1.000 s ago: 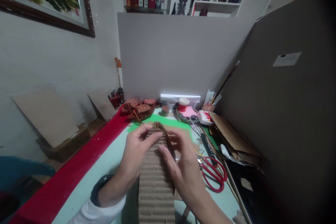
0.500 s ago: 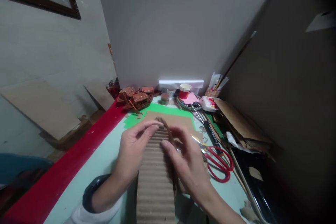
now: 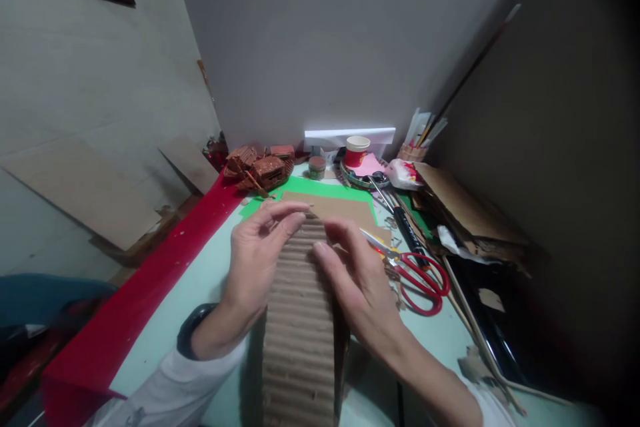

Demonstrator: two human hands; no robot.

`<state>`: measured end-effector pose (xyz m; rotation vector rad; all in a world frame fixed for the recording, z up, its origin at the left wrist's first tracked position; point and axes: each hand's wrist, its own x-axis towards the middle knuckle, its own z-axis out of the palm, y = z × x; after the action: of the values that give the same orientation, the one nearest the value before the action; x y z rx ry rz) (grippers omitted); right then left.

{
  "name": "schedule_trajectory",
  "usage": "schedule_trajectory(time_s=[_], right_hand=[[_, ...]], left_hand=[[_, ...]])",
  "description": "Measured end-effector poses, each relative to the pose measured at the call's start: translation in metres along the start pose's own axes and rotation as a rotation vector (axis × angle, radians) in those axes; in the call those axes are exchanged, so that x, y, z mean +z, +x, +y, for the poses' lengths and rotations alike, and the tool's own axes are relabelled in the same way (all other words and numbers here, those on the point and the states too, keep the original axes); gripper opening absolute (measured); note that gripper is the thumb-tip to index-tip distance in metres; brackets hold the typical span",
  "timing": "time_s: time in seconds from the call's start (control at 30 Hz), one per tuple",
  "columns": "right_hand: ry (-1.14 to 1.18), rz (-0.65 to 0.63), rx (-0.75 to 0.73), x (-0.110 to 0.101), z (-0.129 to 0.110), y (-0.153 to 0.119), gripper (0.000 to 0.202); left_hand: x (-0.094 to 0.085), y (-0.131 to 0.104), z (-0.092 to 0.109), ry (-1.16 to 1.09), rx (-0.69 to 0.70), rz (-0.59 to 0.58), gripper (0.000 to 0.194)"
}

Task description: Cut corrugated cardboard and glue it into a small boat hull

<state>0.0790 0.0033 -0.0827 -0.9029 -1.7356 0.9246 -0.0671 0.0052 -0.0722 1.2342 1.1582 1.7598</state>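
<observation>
A long strip of ribbed corrugated cardboard [image 3: 300, 320] runs from the bottom edge up to the middle of the view, over a brown cardboard body. My left hand [image 3: 255, 257] pinches its far end at the left corner between thumb and fingertips. Along the right edge near that end, my right hand [image 3: 363, 287] grips the piece, thumb on the ribs and fingers curled behind, partly hidden. Red-handled scissors [image 3: 424, 280] lie just right of my right hand, beside a black-handled tool [image 3: 407, 230].
Brown cardboard models [image 3: 265, 170] stand at the back left, near a small jar [image 3: 317, 167]. A red paper cup [image 3: 357, 151] and a pen holder [image 3: 414, 150] are at the back. Stacked cardboard [image 3: 470, 207] and a black tray [image 3: 500, 327] line the right side.
The view has shifted, so the table items appear higher. The far end of the cardboard has tipped, and the loop of brown edge seen there before no longer shows. Both hands keep their hold.
</observation>
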Motion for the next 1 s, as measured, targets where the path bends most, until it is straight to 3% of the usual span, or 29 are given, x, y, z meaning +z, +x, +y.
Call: schedule_trajectory(time_s=[0.17,0.5,0.83,1.0], right_hand=[[-0.011,0.016,0.0,0.001,0.002,0.0,0.017],[0.036,-0.003,-0.057,-0.007,0.003,0.007,0.016],[0.023,0.01,-0.024,-0.004,0.012,0.01,0.009],[0.113,-0.033,0.017,-0.001,0.024,0.014,0.02]], left_hand=[[0.002,-0.001,0.0,-0.019,-0.043,-0.013,0.02],[0.004,-0.002,-0.009,-0.096,-0.169,-0.184,0.017],[0.004,-0.002,-0.013,-0.022,-0.121,-0.116,0.012],[0.0,0.005,-0.017,0.025,-0.062,-0.059,0.012]])
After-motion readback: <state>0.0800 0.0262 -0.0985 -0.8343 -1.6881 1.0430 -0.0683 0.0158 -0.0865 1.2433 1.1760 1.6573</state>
